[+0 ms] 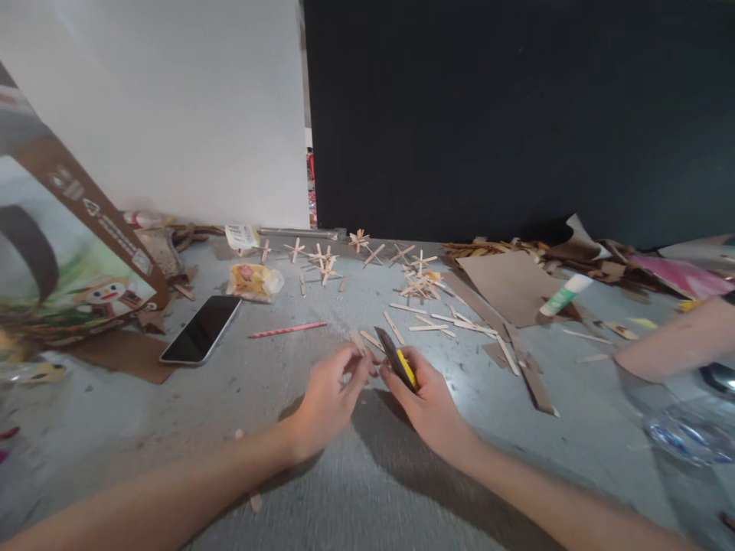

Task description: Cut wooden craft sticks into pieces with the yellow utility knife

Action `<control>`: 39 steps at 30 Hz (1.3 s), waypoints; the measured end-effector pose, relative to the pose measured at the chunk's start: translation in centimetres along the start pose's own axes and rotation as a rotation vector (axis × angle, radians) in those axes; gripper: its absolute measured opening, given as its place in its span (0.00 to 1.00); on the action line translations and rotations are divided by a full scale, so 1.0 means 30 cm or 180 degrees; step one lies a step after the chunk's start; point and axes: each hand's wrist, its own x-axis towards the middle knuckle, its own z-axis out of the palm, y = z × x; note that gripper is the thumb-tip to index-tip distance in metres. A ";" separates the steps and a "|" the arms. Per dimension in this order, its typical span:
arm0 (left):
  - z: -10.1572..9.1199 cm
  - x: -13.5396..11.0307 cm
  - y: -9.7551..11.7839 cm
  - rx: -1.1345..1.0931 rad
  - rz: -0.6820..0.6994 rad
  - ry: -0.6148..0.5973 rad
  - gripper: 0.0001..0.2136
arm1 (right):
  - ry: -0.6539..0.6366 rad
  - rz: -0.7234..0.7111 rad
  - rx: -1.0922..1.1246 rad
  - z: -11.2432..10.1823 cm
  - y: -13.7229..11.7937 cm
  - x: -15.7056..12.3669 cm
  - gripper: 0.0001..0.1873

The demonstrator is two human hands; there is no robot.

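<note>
My right hand (429,402) is closed around a yellow and black utility knife (397,360), its tip pointing up and to the left. My left hand (328,399) pinches a thin wooden stick (360,342) just beside the knife's tip, low over the grey table (172,428). Loose wooden sticks (428,321) lie scattered just beyond both hands. Small star shapes made of crossed sticks (325,262) stand farther back.
A black phone (200,329) and a printed cardboard box (63,260) sit at the left, with a pink pencil (289,330) between. Cardboard sheets (508,285), a glue stick (566,295) and scraps lie at the right. Another person's arm (677,340) reaches in from the right edge.
</note>
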 end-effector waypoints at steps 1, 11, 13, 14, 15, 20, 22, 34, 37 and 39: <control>-0.003 0.004 -0.007 -0.0072 -0.0181 -0.0018 0.14 | 0.0019 -0.0028 0.0005 -0.004 -0.001 -0.005 0.15; -0.032 0.031 -0.041 0.0263 -0.0558 0.0235 0.18 | 0.0252 -0.1304 -0.1294 -0.033 0.052 -0.018 0.17; -0.032 0.032 -0.040 0.0200 -0.0575 0.0248 0.19 | 0.0224 -0.1378 -0.1340 -0.032 0.058 -0.018 0.20; -0.032 0.033 -0.039 0.0184 -0.0557 0.0250 0.20 | 0.0187 -0.1378 -0.1374 -0.032 0.061 -0.019 0.21; -0.032 0.034 -0.039 0.0181 -0.0533 0.0244 0.20 | 0.0162 -0.1388 -0.1404 -0.031 0.063 -0.020 0.22; -0.029 0.034 -0.046 0.0214 -0.0493 0.0177 0.20 | 0.0166 -0.1568 -0.1377 -0.029 0.071 -0.017 0.23; -0.029 0.033 -0.048 0.0228 -0.0517 0.0163 0.20 | 0.0142 -0.1626 -0.1355 -0.029 0.072 -0.013 0.24; -0.038 0.043 -0.054 0.0348 -0.0542 0.0008 0.15 | 0.0117 -0.1451 -0.1569 -0.029 0.079 -0.018 0.26; -0.040 0.043 -0.057 0.0391 -0.0490 -0.0003 0.15 | 0.0134 -0.1352 -0.1579 -0.025 0.068 -0.021 0.26; -0.040 0.042 -0.060 0.0412 -0.0466 -0.0011 0.15 | 0.0117 -0.1287 -0.1474 -0.020 0.056 -0.022 0.26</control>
